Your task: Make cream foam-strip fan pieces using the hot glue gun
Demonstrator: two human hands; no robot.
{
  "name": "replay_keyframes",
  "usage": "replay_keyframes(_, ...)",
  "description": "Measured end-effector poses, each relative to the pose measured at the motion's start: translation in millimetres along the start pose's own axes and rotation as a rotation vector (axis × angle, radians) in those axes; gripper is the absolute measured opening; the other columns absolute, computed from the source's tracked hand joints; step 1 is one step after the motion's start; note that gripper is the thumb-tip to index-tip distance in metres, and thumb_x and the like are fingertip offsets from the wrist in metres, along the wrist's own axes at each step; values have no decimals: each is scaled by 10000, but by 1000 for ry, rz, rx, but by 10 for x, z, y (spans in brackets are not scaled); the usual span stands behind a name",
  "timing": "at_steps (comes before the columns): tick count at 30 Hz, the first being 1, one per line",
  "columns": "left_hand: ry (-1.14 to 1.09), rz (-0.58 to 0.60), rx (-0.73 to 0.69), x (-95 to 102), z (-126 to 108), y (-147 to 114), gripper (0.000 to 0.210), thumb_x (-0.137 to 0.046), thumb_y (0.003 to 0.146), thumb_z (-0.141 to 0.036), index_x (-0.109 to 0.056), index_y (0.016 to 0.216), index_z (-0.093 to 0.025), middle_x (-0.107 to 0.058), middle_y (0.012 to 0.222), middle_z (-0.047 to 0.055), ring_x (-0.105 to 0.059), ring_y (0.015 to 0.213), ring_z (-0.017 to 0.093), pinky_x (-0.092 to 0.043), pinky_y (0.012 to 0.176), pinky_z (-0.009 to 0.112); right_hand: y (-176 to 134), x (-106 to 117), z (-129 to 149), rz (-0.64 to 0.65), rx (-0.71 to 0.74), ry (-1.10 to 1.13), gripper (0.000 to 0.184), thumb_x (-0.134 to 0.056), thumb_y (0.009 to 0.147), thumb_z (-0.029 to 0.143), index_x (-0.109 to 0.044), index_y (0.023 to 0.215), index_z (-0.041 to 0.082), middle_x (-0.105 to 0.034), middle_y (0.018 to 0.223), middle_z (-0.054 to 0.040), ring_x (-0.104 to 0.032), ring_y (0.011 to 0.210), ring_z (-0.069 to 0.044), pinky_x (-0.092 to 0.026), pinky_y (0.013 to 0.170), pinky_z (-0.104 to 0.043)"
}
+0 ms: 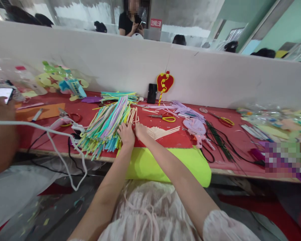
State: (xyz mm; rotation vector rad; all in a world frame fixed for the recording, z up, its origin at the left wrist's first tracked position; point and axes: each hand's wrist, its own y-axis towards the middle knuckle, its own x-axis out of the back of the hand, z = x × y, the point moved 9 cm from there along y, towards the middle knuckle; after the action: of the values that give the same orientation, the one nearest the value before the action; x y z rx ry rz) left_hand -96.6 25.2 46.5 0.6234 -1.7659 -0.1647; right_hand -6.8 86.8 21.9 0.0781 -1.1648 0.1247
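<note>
My left hand (pixel 126 134) presses against the right edge of a big pile of pastel pipe cleaners (pixel 107 122), its fingers curled on a few beige pipe cleaners (pixel 132 115) that stick up above it. Close beside it, my right hand (pixel 140 131) is closed, with a beige stem rising from its fingertips; the exact grip is partly hidden. Just right of the hands lies a flat beige piece (pixel 157 132) of short stems, with longer beige strips (pixel 172 131) reaching off its right side. Under my forearms a bright yellow-green sheet (pixel 190 160) hangs over the table edge.
Yellow-handled scissors (pixel 168 117) lie beyond the hands; another pair (pixel 225 121) lies right. A pink glue gun (pixel 199 139) with black cord rests near lilac pipe cleaners (pixel 190 113). A red fan-shaped ornament (pixel 165 83) and black phone (pixel 152 93) stand behind. At left, a co-worker's hand (pixel 1 110) holds a phone.
</note>
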Motion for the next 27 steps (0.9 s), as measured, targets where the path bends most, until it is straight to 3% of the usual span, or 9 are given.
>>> replay_keyframes(4,13,56,-21,-96,-16,9,395,-274,913,-150,-643,1049,-190,-579,1100,176,-492,1065,336,-365,855,466,16,-7,15,-3,2,17,317,-361,917,112,-598,1123,71,-670,1103,-210,-645,1036,-276,-466,873,-358)
replay_keyframes(7,25,89,16,-184,44,36,384,-293,892,-124,-641,1046,-171,-589,1095,181,-500,1064,336,-364,865,471,19,67,14,6,15,48,233,-468,881,142,-643,1025,90,-691,1045,-200,-658,1000,-280,-476,843,-348)
replay_keyframes(10,12,113,32,-228,68,45,340,-343,875,-140,-642,1037,-157,-591,1090,185,-500,1070,338,-364,877,475,22,289,-106,-5,40,101,152,-570,837,222,-655,924,132,-712,965,-158,-674,925,-258,-488,769,-308)
replay_keyframes(12,-7,92,41,-197,68,36,298,-395,856,-160,-645,1018,-143,-585,1087,187,-493,1082,345,-360,894,484,3,533,-279,-60,55,166,147,-515,872,256,-631,903,171,-716,935,-106,-673,873,-201,-483,730,-266)
replay_keyframes(15,-85,1,30,-82,33,13,276,-437,840,-175,-652,1012,-152,-565,1127,179,-480,1110,349,-358,916,498,-131,991,-631,-263,136,622,155,-484,883,328,-562,881,194,-691,761,-41,-629,625,-144,-458,561,-234)
replay_keyframes(18,-268,-62,-74,-12,-90,-3,280,-447,851,-179,-665,1023,-206,-560,1164,138,-483,1136,315,-365,958,473,-333,1160,-1016,-328,188,971,198,-513,854,415,-491,880,220,-663,683,8,-534,462,-104,-394,440,-213)
replay_keyframes(23,-618,53,-337,-110,-432,-45,257,-495,864,-209,-687,1032,-228,-608,1054,84,-562,1055,227,-418,981,366,-560,994,-1575,-390,69,1175,318,-562,796,512,-498,857,207,-721,860,-54,-530,460,-80,-350,398,-197)
replay_keyframes(27,-812,168,-372,-238,-542,-65,289,-579,840,-300,-676,1102,-228,-638,1076,69,-585,1041,215,-442,968,359,-590,852,-1647,-366,65,1267,352,-586,782,534,-557,872,195,-723,934,-67,-527,482,-69,-356,411,-193)
